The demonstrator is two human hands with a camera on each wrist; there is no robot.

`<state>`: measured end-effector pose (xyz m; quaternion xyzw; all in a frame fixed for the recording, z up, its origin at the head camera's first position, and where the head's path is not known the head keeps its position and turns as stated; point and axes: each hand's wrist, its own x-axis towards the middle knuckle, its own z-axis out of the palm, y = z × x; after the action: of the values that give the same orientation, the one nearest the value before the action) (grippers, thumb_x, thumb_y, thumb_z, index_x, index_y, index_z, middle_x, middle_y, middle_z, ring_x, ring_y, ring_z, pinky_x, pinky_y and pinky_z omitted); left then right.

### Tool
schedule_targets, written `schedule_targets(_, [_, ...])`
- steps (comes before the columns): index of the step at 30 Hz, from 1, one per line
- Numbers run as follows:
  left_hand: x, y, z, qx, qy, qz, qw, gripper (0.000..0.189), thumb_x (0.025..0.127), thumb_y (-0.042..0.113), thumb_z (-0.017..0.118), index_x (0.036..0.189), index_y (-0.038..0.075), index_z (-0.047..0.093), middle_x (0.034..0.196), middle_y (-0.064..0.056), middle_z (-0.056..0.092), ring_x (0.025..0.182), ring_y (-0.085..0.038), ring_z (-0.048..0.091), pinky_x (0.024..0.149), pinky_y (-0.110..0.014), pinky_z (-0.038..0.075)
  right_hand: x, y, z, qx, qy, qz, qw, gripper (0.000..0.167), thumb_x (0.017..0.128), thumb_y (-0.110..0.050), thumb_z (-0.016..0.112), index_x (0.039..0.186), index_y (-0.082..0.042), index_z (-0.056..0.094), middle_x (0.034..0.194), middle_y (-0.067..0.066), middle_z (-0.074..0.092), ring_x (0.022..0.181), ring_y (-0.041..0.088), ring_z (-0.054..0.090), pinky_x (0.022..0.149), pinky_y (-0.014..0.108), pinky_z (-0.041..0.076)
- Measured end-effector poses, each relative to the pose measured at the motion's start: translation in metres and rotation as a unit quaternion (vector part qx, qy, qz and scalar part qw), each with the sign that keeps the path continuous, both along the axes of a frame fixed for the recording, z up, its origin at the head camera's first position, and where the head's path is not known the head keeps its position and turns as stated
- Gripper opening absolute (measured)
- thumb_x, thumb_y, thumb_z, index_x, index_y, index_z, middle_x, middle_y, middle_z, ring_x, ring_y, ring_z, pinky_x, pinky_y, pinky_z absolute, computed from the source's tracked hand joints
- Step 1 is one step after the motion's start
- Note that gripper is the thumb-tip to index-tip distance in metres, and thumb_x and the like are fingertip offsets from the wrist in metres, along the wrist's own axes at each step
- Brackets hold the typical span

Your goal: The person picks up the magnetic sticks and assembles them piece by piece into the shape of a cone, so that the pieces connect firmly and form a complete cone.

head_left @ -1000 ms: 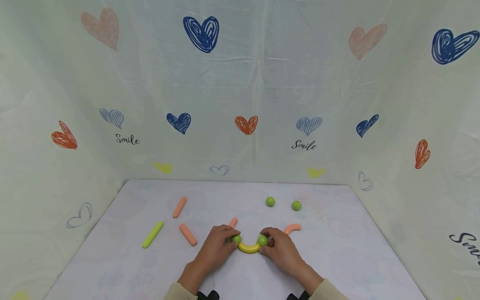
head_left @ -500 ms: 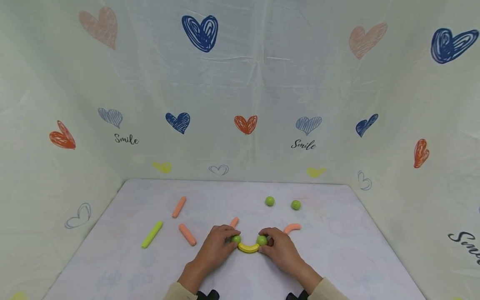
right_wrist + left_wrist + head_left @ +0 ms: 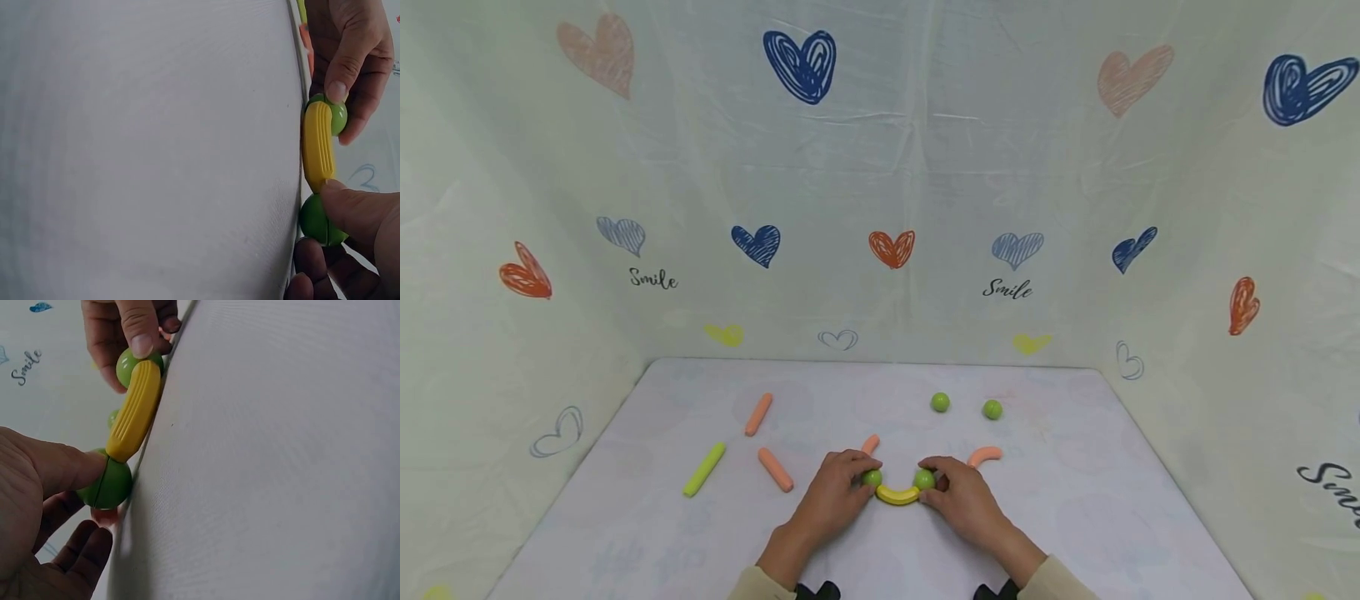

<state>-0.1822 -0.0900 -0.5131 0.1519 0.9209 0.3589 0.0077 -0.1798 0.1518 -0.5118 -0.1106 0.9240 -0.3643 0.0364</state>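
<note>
A short yellow curved rod (image 3: pixel 898 497) with lengthwise grooves lies between two green balls on the table, bowed toward the person. Pinched by my left hand (image 3: pixel 829 493) is the left ball (image 3: pixel 872 477), at one end of the rod. My right hand (image 3: pixel 964 502) pinches the right ball (image 3: pixel 924 480) at the other end. In the left wrist view, the thumb presses where the nearer ball (image 3: pixel 112 486) meets the yellow rod (image 3: pixel 135 411). The right wrist view shows the right thumb over the joint of its ball (image 3: pixel 314 220) and the rod (image 3: pixel 319 147). Fingers partly hide both balls.
Two loose green balls (image 3: pixel 940 402) sit toward the back right. Several orange rods (image 3: pixel 775 469) and a yellow-green rod (image 3: pixel 704 469) lie to the left. Beyond the hands are an orange straight rod (image 3: pixel 870 444) and a curved one (image 3: pixel 984 456), both partly hidden. A heart-printed curtain surrounds the table (image 3: pixel 1075 542).
</note>
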Motion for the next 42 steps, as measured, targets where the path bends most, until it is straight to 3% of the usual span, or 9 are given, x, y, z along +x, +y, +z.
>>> schedule_targets(14, [-0.001, 0.008, -0.004, 0.003, 0.013, 0.008, 0.9999, 0.029, 0.09, 0.015, 0.082, 0.118, 0.02, 0.079, 0.129, 0.002, 0.069, 0.125, -0.023, 0.052, 0.104, -0.049, 0.051, -0.002, 0.002, -0.001, -0.006, -0.001, -0.003, 1.0, 0.039, 0.088, -0.02, 0.087, 0.123, -0.011, 0.074, 0.092, -0.007, 0.064, 0.075, 0.007, 0.053, 0.064, 0.022, 0.045])
schedule_targets(22, [0.0, 0.019, -0.01, 0.006, 0.004, -0.022, 0.9997, 0.028, 0.083, 0.028, 0.092, 0.108, 0.027, 0.078, 0.121, 0.011, 0.066, 0.124, -0.019, 0.046, 0.104, -0.049, 0.048, -0.003, 0.001, -0.001, -0.01, 0.005, 0.003, 0.9999, 0.037, 0.089, -0.02, 0.086, 0.122, -0.01, 0.075, 0.101, -0.003, 0.067, 0.077, 0.006, 0.054, 0.065, 0.021, 0.046])
schedule_targets(31, [-0.001, 0.022, -0.015, -0.029, 0.041, -0.035, 0.9981, 0.02, 0.081, 0.029, 0.094, 0.094, 0.03, 0.079, 0.108, 0.013, 0.063, 0.119, -0.017, 0.047, 0.102, -0.048, 0.043, -0.002, 0.001, -0.001, -0.009, -0.005, 0.01, 0.9999, 0.035, 0.089, -0.021, 0.086, 0.121, -0.011, 0.076, 0.106, -0.001, 0.069, 0.076, 0.006, 0.054, 0.065, 0.022, 0.046])
schedule_targets(42, [-0.003, 0.022, -0.017, -0.023, 0.043, -0.039, 0.998, 0.017, 0.081, 0.027, 0.093, 0.093, 0.026, 0.081, 0.108, 0.014, 0.063, 0.119, -0.017, 0.047, 0.104, -0.047, 0.043, -0.001, 0.002, -0.001, -0.019, -0.012, 0.02, 0.9995, 0.035, 0.091, -0.024, 0.084, 0.123, -0.011, 0.075, 0.108, -0.001, 0.069, 0.077, 0.007, 0.055, 0.065, 0.022, 0.046])
